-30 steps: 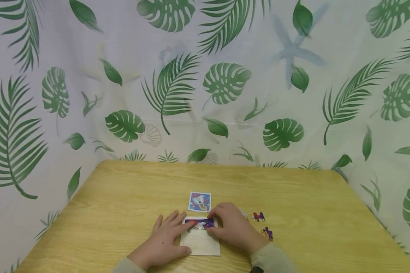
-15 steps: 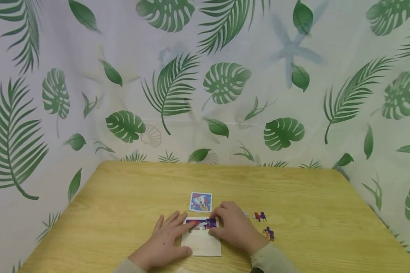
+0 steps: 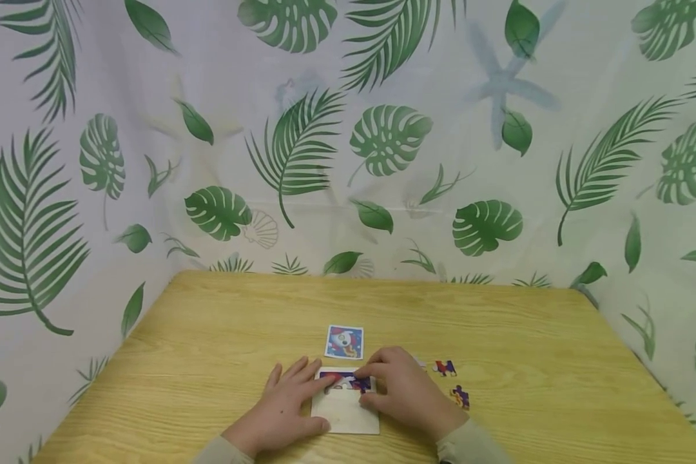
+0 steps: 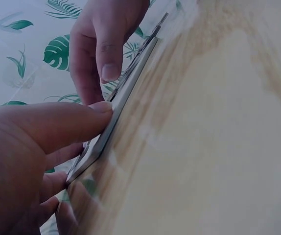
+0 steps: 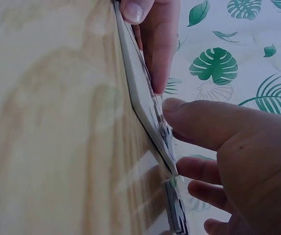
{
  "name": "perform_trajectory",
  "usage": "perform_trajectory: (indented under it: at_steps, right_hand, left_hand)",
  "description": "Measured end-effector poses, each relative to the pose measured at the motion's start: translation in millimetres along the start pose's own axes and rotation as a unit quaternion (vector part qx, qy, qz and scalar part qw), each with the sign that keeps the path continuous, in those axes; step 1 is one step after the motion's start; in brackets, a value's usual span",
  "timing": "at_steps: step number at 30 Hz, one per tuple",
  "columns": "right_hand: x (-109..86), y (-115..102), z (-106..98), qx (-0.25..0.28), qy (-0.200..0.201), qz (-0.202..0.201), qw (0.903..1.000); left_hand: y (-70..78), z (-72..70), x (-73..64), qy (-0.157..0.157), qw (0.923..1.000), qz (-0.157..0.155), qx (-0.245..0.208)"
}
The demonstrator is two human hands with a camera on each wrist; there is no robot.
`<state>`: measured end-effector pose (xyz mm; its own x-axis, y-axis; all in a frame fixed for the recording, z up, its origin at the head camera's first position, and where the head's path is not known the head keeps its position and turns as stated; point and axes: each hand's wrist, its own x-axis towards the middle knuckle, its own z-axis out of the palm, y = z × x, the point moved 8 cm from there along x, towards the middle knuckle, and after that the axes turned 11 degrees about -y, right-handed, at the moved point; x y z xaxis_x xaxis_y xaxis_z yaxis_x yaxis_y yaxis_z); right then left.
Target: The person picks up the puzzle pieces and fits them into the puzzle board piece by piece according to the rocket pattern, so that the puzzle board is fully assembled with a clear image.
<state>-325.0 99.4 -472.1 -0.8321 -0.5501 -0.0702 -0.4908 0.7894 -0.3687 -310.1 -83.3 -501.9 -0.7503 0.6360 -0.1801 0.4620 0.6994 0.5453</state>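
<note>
Bracing the board (image 3: pixel 348 415) with your left hand (image 3: pixel 290 405), fingers straight, probably stops it sliding while your right hand (image 3: pixel 408 393) pinches a puzzle piece (image 3: pixel 362 384) at its upper right, loose pieces (image 3: pixel 461 397) sitting handy on the tabletop (image 3: pixel 533 367) imo.

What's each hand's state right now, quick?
Left hand: open, resting on the board.
Right hand: curled over a puzzle piece; can't tell whether it's holding it.

On the yellow wooden table (image 3: pixel 238 322), about midway between left and right edges, lies a pale square board (image 3: pixel 345 415), with multicoloured jigsaw pieces (image 3: pixel 348 382) on its far half. Behind it, towards the table's far edge, lies a square blue-and-white card (image 3: pixel 345 341). Right of the board lie a red-and-purple jigsaw piece (image 3: pixel 444 368) and, before that, a purple-and-orange piece (image 3: pixel 459 396).
</note>
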Motion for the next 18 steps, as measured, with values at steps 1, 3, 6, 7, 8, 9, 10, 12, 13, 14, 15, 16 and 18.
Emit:
perform_trajectory:
  at_steps: [1, 3, 6, 7, 8, 9, 10, 12, 13, 14, 15, 16, 18]
  right_hand:
    - [-1.2, -0.4, 0.5, -0.006, -0.003, -0.005, 1.0000]
    - [-2.9, -1.6, 0.8, -0.020, -0.006, -0.017, 0.9996]
    - [-3.7, -3.4, 0.1, -0.028, -0.010, -0.031, 0.9991]
    - [-3.9, -3.7, -0.2, -0.029, -0.013, -0.034, 0.9989]
    - [-4.1, -3.7, -0.4, -0.029, -0.016, -0.037, 0.9988]
    - [-4.3, -3.7, -0.3, -0.029, -0.020, -0.040, 0.9986]
    - [-4.5, -3.7, -0.2, -0.030, -0.025, -0.043, 0.9983]
    - [-4.7, -3.6, 0.2, -0.027, -0.034, -0.048, 0.9979]
    - [-5.0, -3.5, 0.2, -0.024, -0.038, -0.050, 0.9977]
    - [-5.0, -2.8, 0.6, -0.022, -0.042, -0.051, 0.9976]
    - [-5.1, -2.1, 0.8, -0.018, -0.044, -0.050, 0.9976]
    - [-5.0, -1.0, 1.2, -0.013, -0.045, -0.047, 0.9978]
    - [-4.6, 1.4, 1.7, -0.004, -0.046, -0.039, 0.9982]
  left_hand:
    - [0.1, 0.6, 0.3, 0.000, 1.0000, -0.001, -0.001]
    - [1.1, 1.1, 0.5, 0.001, 1.0000, -0.001, -0.003]
    - [2.4, -0.5, -0.5, 0.001, 1.0000, 0.001, -0.006]
    - [2.8, -0.9, -0.7, 0.001, 1.0000, 0.002, -0.006]
    - [3.2, -1.3, -1.1, 0.001, 1.0000, 0.003, -0.007]
    - [3.6, -1.6, -1.3, 0.001, 1.0000, 0.005, -0.007]
    - [3.8, -1.8, -1.5, 0.001, 1.0000, 0.006, -0.007]
    - [3.0, -1.4, -1.7, 0.001, 1.0000, 0.006, -0.007]
    - [2.9, -1.3, -1.4, 0.000, 1.0000, 0.006, -0.008]
    - [2.9, -1.4, -1.2, 0.000, 1.0000, 0.006, -0.008]
    - [2.4, -1.1, -0.9, 0.000, 1.0000, 0.005, -0.009]
    - [1.8, -0.8, -0.5, -0.001, 1.0000, 0.003, -0.008]
    - [1.6, -1.0, -0.7, -0.001, 0.9999, 0.002, -0.010]
